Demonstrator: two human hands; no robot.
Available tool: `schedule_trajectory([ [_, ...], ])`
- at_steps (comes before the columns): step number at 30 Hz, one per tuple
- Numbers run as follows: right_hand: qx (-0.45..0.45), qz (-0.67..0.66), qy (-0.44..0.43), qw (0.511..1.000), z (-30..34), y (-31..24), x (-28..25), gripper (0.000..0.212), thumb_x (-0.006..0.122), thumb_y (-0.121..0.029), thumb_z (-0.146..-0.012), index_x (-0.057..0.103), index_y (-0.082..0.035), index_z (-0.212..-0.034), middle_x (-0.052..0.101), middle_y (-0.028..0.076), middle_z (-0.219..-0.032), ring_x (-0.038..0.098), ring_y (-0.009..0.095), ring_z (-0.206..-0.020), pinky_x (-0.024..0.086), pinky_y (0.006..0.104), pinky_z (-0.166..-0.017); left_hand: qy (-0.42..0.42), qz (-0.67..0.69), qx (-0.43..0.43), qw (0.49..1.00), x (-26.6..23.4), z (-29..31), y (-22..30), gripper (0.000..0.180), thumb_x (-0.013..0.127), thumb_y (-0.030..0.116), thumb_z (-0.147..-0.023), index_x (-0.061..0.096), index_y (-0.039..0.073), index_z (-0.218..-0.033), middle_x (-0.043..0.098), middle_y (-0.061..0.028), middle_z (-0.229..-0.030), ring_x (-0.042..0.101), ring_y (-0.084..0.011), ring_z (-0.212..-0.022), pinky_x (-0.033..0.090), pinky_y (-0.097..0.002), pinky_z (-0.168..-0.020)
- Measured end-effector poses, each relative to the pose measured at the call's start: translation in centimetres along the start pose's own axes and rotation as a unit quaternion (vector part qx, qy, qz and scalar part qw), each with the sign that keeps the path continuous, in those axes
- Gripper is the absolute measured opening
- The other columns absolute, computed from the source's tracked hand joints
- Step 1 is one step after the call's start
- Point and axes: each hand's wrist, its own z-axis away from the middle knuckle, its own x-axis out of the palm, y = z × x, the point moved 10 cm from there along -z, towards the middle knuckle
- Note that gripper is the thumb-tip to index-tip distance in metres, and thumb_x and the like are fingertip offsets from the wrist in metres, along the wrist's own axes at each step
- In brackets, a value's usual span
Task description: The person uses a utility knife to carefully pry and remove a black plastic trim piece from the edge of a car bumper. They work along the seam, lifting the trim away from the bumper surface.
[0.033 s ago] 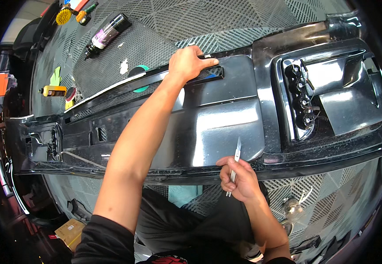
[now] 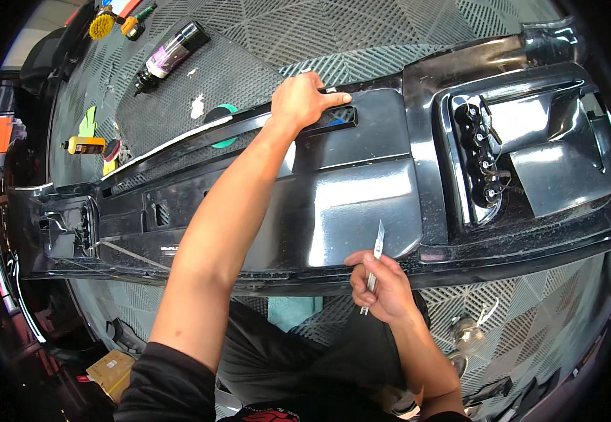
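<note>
Knife (image 2: 371, 283) in our right hand (image 2: 384, 288) stands with its blade pointing away from us, seen over the near edge of the black panel (image 2: 383, 204); we cannot tell whether the hand itself touches that edge. Our thumb and fingers pinch the slim handle, whose tail end shows below the grip. Our left hand (image 2: 297, 104) reaches across to the panel's far edge and bears down on the rim beside a long narrow slot, thumb stretched out to the right along it; the fingers fold out of sight, so we cannot tell how tightly they close. The panel lies crosswise before us, glossy around its middle. Set into its right end we see a row of round black fittings (image 2: 480, 151) with loose wires about them. Just beyond the panel's far edge, partly hidden by it, is a green-rimmed pad (image 2: 222, 112), and farther past that edge a dark bottle (image 2: 168, 56) lies on its side. Beyond the panel's left part are a small yellow bottle (image 2: 86, 145), a green cloth (image 2: 89, 121) just beside it and, farthest out, a yellow brush (image 2: 101, 27). On our side of the panel, a teal cloth (image 2: 293, 311) shows near its middle, and a cardboard box (image 2: 112, 373) sits near its left part.
</note>
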Motion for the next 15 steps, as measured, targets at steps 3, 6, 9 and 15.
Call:
schedule_trajectory([
  [3,0.000,-0.002,-0.011,1.000,0.12,0.09,0.08,0.036,0.056,-0.032,-0.108,0.063,0.002,-0.118,0.057,0.005,-0.071,0.042,0.008,-0.051,0.035,0.0236,-0.047,0.029,0.028,-0.012,0.999,-0.25,-0.16,0.13,0.063,0.083,0.061,-0.076,0.077,0.002,-0.098,0.076,-0.0209,-0.091,0.073,-0.0375,-0.093,0.055,-0.0470,-0.086],
  [6,-0.002,-0.003,-0.014,1.000,0.05,0.04,0.13,0.036,0.056,-0.032,-0.107,0.063,0.002,-0.118,0.056,0.005,-0.071,0.042,0.008,-0.051,0.035,0.0236,-0.047,0.044,0.053,0.007,0.998,-0.16,-0.17,-0.04,0.056,0.082,0.056,-0.081,0.078,0.002,-0.097,0.075,-0.0202,-0.085,0.073,-0.0378,-0.089,0.055,-0.0473,-0.085],
  [9,-0.005,-0.002,-0.019,1.000,-0.41,-0.36,0.16,0.036,0.056,-0.032,-0.107,0.063,0.002,-0.117,0.056,0.004,-0.071,0.042,0.008,-0.052,0.035,0.0237,-0.048,0.073,0.059,0.037,0.995,-0.45,-0.34,0.11,0.048,0.079,0.050,-0.085,0.078,0.003,-0.098,0.075,-0.0197,-0.082,0.073,-0.0376,-0.087,0.055,-0.0478,-0.085],
  [15,-0.007,0.005,0.001,1.000,-0.50,-0.38,-0.04,0.035,0.055,-0.031,-0.108,0.063,0.002,-0.113,0.055,0.007,-0.067,0.040,0.009,-0.047,0.033,0.0257,-0.045,0.075,0.054,0.058,0.994,-0.23,-0.16,0.15,0.045,0.078,0.043,-0.089,0.078,0.002,-0.106,0.074,-0.0207,-0.081,0.074,-0.0348,-0.081,0.056,-0.0456,-0.080],
])
